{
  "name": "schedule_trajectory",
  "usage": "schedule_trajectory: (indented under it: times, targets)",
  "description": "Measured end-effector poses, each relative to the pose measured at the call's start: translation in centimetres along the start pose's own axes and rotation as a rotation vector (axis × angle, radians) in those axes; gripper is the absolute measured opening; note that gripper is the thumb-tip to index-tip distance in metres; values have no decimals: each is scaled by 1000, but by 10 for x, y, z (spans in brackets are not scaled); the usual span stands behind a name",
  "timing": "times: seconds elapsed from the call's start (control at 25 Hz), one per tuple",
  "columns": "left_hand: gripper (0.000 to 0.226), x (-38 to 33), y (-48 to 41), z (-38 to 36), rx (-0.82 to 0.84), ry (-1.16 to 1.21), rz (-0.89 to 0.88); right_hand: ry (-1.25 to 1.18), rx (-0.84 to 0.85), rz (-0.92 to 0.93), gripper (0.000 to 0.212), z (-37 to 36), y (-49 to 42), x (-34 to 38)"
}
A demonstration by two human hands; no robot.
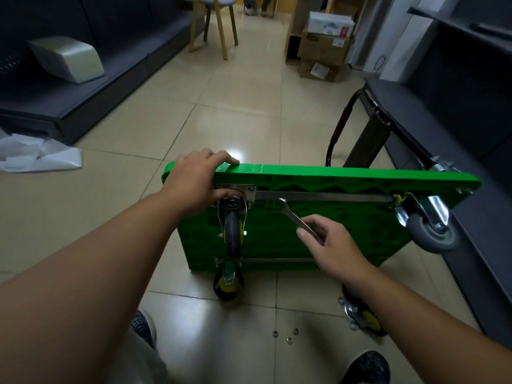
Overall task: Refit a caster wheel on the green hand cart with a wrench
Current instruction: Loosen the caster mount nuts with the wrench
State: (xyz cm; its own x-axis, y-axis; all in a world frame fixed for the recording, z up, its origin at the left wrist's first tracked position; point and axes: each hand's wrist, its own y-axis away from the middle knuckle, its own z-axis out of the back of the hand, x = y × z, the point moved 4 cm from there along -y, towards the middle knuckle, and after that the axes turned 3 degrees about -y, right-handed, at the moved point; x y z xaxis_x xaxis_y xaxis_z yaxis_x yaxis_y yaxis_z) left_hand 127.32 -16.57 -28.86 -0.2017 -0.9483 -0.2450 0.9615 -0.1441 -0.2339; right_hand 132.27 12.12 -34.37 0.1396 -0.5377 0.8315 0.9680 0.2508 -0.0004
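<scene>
Head view: the green hand cart (pixel 346 176) stands on its long edge, underside toward me. My left hand (pixel 194 181) grips its upper left rim, thumb against the mounting plate (pixel 249 189) of the caster wheel (pixel 232 234). My right hand (pixel 329 245) pinches the near end of the wrench (pixel 293 217), whose long axis runs from near right to far left; I judge the plate's lower right bolt lies just left of its open head, nearer the left hand.

Storage room, stacked boxes (pixel 322 45), dark shelving (pixel 432 106)
</scene>
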Motion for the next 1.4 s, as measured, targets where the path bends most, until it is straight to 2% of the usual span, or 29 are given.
schedule_trajectory:
  times: [0.08, 0.32, 0.52, 0.68, 0.8, 0.96, 1.08, 1.4]
  targets:
    - [64, 1, 1, -1, -6, -5, -8, 1, -85, -8, 22, -9, -5, -4]
    - [65, 5, 2, -4, -50, -24, -56, 123, -161, 56, 16, -61, -21, -20]
    - [67, 4, 3, -10, -78, -75, -74, -140, -249, 13, 10, -95, -32, -49]
    - [65, 4, 4, -11, -116, -97, -76, -282, -230, 58, 9, -117, -42, -56]
    - [67, 4, 3, -13, -109, -104, -71, -365, -229, 17, 11, -130, -47, -63]
    - [67, 5, 1, -13, -115, -106, -66, -369, -284, -35, 10, -136, -54, -71]
    - [67, 5, 1, -14, -119, -108, -61, -344, -298, -36, 17, -139, -61, -76]
    - [67, 5, 1, -15, -128, -127, -69, -452, -314, -31, 27, -155, -67, -59]
